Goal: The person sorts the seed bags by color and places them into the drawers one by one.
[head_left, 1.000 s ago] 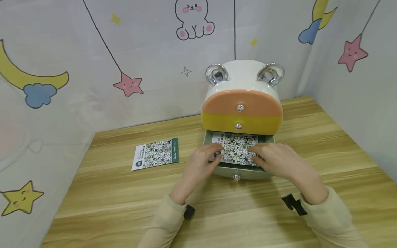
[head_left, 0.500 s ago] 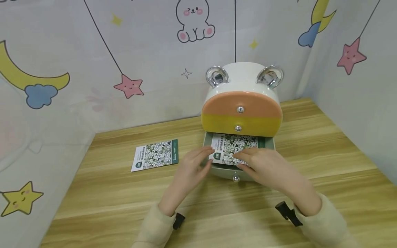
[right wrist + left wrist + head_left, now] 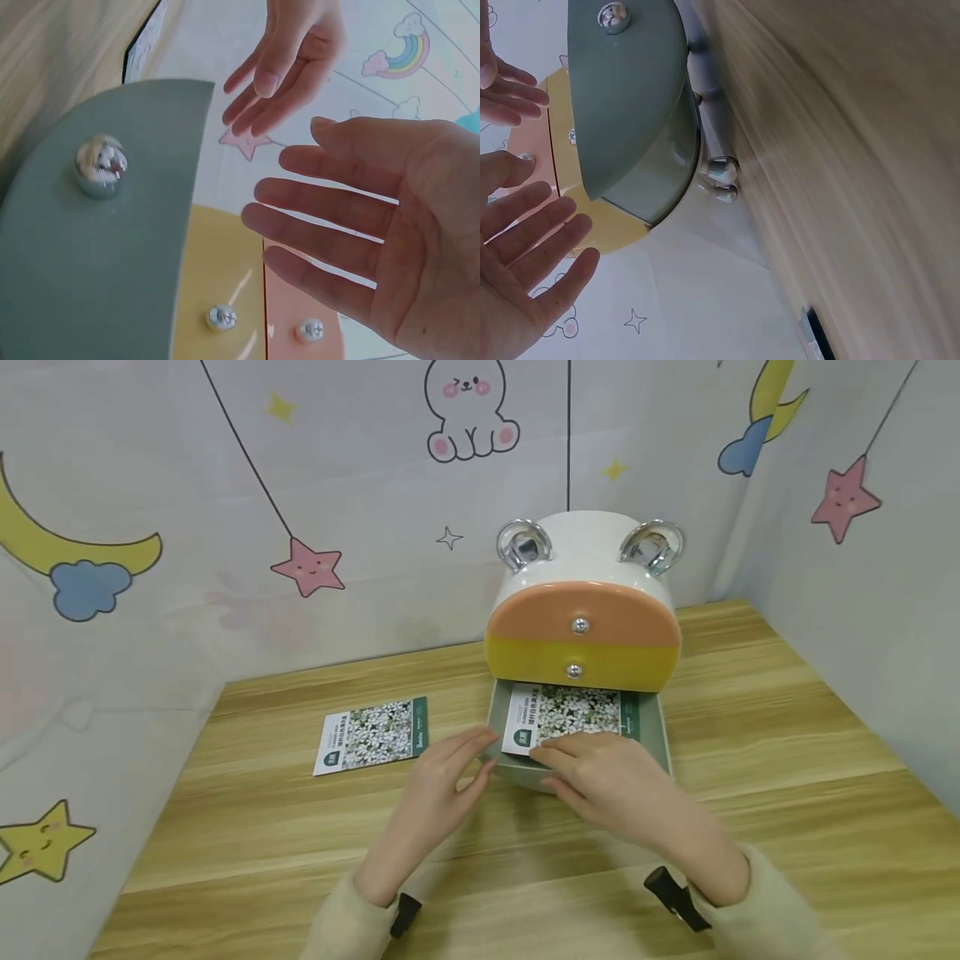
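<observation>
A flower seed packet with white blossoms lies in the pulled-out green bottom drawer of a small rounded cabinet. My left hand is by the drawer's front left corner, fingers spread and holding nothing. My right hand hovers at the front edge, covering the knob and part of the packet in the head view. In the right wrist view its fingers are straight and empty, beyond the green drawer front. A matching packet rests on the table to the left.
The cabinet has a yellow drawer and an orange drawer, both pushed in, with silver knobs, plus two silver ears. A cartoon-printed wall covering stands behind the wood-grain table.
Both hands have come away from the packet in the drawer and moved left and toward me. The packet stays in the drawer; the other packet has not moved.
</observation>
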`<action>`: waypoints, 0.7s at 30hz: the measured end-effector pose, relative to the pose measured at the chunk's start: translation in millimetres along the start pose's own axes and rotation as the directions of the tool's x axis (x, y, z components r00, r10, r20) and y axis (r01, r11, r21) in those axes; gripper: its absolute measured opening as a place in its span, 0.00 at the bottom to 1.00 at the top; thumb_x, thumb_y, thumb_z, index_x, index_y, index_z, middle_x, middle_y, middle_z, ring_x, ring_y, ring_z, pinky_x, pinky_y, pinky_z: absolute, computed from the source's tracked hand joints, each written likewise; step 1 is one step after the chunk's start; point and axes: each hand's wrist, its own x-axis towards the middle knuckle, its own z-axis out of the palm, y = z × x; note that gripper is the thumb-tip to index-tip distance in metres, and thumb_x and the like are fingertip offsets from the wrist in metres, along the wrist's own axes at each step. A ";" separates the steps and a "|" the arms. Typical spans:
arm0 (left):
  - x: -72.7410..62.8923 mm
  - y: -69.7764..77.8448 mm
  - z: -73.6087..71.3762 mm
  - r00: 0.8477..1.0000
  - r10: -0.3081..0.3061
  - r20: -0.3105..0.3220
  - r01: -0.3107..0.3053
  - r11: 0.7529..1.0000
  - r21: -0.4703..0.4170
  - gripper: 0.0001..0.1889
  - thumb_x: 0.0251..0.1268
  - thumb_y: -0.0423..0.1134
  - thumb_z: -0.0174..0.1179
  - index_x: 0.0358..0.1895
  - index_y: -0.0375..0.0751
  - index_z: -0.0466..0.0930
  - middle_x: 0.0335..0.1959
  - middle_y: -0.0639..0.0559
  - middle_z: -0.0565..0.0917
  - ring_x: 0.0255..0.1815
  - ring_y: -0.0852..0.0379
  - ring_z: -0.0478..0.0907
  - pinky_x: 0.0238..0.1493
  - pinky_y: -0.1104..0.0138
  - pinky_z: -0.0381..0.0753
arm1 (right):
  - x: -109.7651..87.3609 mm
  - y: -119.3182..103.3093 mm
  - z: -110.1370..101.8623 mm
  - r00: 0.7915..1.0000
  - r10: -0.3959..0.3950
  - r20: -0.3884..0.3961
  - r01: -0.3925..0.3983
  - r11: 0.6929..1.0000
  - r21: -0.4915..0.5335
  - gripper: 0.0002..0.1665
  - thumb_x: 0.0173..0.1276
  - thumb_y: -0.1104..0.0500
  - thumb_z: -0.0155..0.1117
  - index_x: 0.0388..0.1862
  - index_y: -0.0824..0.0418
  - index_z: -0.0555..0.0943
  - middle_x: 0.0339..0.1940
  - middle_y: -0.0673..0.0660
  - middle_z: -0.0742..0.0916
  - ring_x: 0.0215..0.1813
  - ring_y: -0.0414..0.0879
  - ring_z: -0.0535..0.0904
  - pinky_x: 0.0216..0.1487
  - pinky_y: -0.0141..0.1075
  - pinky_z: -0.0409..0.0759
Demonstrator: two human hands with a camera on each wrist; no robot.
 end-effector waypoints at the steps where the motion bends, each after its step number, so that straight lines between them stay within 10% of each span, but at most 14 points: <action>1: -2.3 -0.6 -1.6 1.000 -0.005 0.004 0.005 1.000 0.004 0.18 0.58 0.34 0.66 0.53 0.41 0.82 0.51 0.47 0.85 0.53 0.51 0.82 0.56 0.60 0.81 | 1.0 -2.2 1.6 1.000 -0.013 -0.013 0.013 1.000 -0.004 0.18 0.61 0.51 0.69 0.49 0.55 0.84 0.46 0.50 0.88 0.48 0.45 0.85 0.49 0.39 0.84; 21: -37.0 -26.0 -24.6 0.995 -0.050 0.088 0.040 0.993 0.110 0.20 0.55 0.35 0.68 0.53 0.39 0.81 0.52 0.45 0.84 0.51 0.48 0.83 0.51 0.60 0.84 | 21.4 -46.9 38.8 0.984 -0.174 0.032 0.176 0.981 -0.083 0.21 0.64 0.47 0.65 0.54 0.53 0.81 0.57 0.51 0.85 0.61 0.46 0.80 0.61 0.38 0.78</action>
